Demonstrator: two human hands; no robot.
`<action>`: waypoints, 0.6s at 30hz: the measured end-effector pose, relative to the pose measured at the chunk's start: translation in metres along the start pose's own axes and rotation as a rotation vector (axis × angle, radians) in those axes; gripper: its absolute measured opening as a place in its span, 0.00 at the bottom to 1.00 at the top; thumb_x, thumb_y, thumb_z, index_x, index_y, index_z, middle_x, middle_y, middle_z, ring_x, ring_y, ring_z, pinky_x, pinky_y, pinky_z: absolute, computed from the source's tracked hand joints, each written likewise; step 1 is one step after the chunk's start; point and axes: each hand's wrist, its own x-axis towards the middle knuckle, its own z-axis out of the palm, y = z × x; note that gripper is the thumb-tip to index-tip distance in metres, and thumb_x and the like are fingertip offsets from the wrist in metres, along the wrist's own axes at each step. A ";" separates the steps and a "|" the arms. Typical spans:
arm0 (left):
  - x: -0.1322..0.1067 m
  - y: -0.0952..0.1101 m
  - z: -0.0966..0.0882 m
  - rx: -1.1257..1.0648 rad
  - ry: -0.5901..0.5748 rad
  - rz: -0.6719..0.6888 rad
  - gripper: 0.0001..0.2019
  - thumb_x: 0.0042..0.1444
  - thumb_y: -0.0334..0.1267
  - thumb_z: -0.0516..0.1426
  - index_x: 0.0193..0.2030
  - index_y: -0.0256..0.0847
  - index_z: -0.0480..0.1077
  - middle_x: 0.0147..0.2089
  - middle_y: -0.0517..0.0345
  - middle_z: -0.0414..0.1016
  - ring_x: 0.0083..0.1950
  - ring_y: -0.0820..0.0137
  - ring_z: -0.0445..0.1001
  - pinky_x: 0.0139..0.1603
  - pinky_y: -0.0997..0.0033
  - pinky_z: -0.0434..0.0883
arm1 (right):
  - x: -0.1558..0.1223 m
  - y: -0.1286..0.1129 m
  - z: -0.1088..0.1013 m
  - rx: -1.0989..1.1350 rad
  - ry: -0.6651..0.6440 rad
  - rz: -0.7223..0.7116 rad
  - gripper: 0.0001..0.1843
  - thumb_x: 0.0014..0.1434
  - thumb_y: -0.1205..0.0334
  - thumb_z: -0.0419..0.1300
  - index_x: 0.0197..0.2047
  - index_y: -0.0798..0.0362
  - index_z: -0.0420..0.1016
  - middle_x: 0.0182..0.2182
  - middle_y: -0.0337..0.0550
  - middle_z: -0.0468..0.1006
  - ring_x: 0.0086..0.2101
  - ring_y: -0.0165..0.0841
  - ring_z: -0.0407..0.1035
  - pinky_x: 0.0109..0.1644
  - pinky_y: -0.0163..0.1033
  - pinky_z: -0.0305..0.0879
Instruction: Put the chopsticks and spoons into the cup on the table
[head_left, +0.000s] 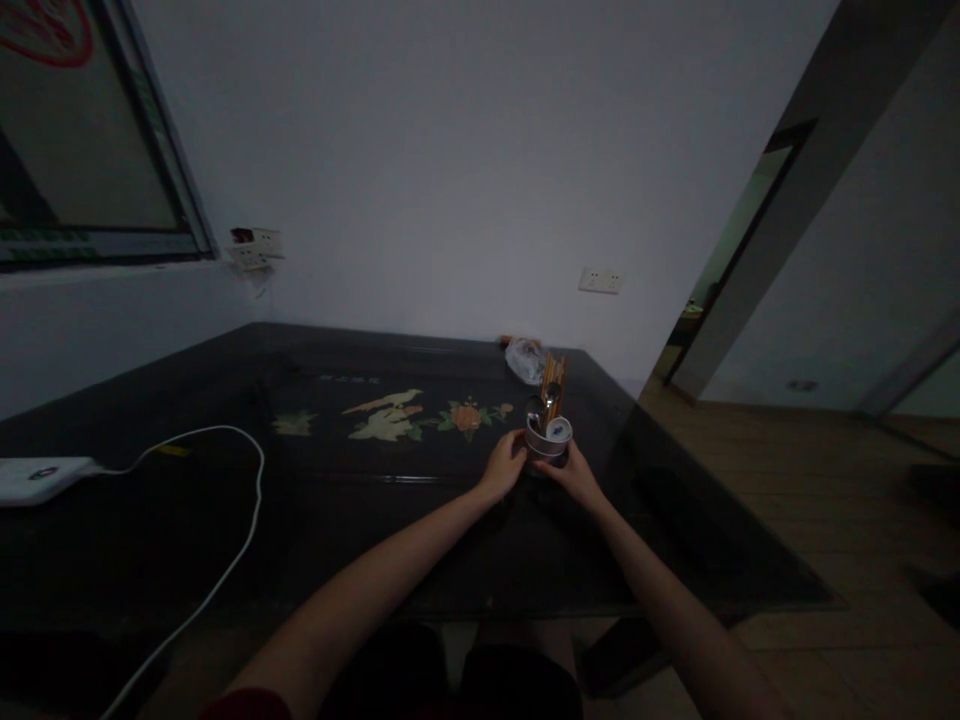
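A small round utensil holder [547,440] stands on the dark table [360,500], right of its middle. Chopsticks [553,380] and spoons [535,410] stick up out of it. My left hand [504,466] presses against the holder's left side with curled fingers. My right hand [574,474] wraps round its right side and lower rim. Both arms reach forward from the near edge. The light is dim and finger detail is hard to make out.
A crumpled clear plastic bag [525,360] lies just behind the holder. A white cable [225,470] runs from a white device [41,478] at the table's left edge. Flower and bird inlay [405,415] decorates the tabletop. A doorway [720,290] and wooden floor [825,480] are to the right.
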 end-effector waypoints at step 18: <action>-0.014 -0.011 0.004 0.067 -0.191 0.077 0.25 0.54 0.29 0.52 0.60 0.40 0.63 0.61 0.49 0.66 0.63 0.62 0.62 0.66 0.54 0.56 | 0.007 0.014 -0.022 -0.027 0.061 0.027 0.41 0.37 0.51 0.70 0.53 0.55 0.62 0.49 0.54 0.73 0.50 0.46 0.67 0.56 0.52 0.62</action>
